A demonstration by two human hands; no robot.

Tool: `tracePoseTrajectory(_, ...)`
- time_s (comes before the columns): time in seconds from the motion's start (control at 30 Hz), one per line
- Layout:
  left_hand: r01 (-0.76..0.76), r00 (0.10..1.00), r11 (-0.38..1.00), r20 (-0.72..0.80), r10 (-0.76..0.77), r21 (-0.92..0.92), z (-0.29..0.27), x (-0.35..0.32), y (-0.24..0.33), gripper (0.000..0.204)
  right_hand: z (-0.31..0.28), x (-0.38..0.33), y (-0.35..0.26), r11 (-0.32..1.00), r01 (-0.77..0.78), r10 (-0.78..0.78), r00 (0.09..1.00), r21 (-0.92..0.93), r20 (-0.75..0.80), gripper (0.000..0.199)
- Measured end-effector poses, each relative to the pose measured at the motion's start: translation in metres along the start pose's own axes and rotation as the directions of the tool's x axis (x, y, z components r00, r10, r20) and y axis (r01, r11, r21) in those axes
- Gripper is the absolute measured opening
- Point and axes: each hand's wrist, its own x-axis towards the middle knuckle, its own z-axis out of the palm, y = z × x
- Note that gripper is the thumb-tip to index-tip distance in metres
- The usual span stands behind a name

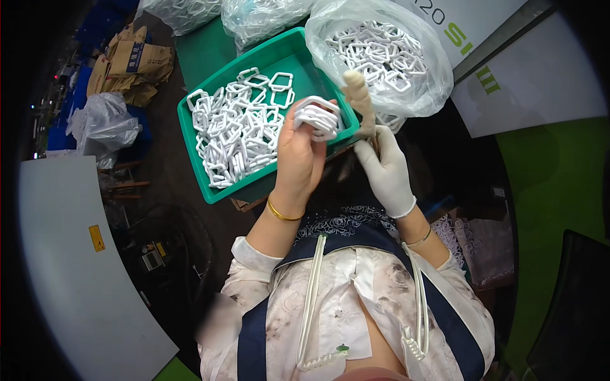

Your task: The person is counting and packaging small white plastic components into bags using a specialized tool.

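Observation:
My bare left hand (297, 159), with a gold bangle at the wrist, is closed around a small stack of white plastic rectangular frames (318, 117). It holds them above the near right part of a green tray (219, 195). In that tray lie many loose white frames (232, 130) of the same kind, heaped toward the left. My right hand (386, 171), in a white glove, is closed at the lower end of a beige, lumpy, wrapped stick-like thing (359, 95). That thing stands up beside the tray's right corner; its lower end is hidden by my fingers.
A clear plastic bag (438, 82) full of white frames stands beyond the tray's right side. More plastic bags (260, 19) lie at the back. Brown paper sacks (130, 66) and a grey plastic bag (108, 124) are at the far left. A pale panel (76, 254) stands at left.

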Motion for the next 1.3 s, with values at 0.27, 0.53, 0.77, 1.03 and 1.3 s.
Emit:
tracePoseTrajectory(0.27,0.153,0.987,0.986,0.035,-0.156,0.064,0.007,-0.019,-0.018,0.022,0.01,0.005,-0.025,1.0,0.002,-0.002,0.996,-0.005,0.088,0.028)
tracePoseTrajectory(0.53,-0.379,0.925,0.241,0.36,0.12,0.893,0.006,-0.008,0.017,0.039,-0.002,0.002,-0.032,0.985,-0.037,0.075,0.972,-0.169,0.224,0.027)
tracePoseTrajectory(0.77,0.028,0.997,0.915,0.06,-0.057,0.402,0.004,0.004,0.006,0.025,-0.01,-0.013,-0.018,0.949,0.158,-0.093,0.968,-0.274,0.234,0.024)
tracePoseTrajectory(1.03,0.424,0.905,0.825,0.208,-0.372,-0.374,0.001,0.003,-0.002,0.042,-0.013,-0.017,-0.018,0.988,0.063,-0.066,0.998,-0.139,-0.021,0.012)
tracePoseTrajectory(1.3,0.428,0.898,0.814,0.287,-0.334,-0.392,0.014,-0.005,-0.014,0.045,0.002,0.006,-0.037,0.999,-0.033,0.034,0.995,-0.021,0.089,0.017)
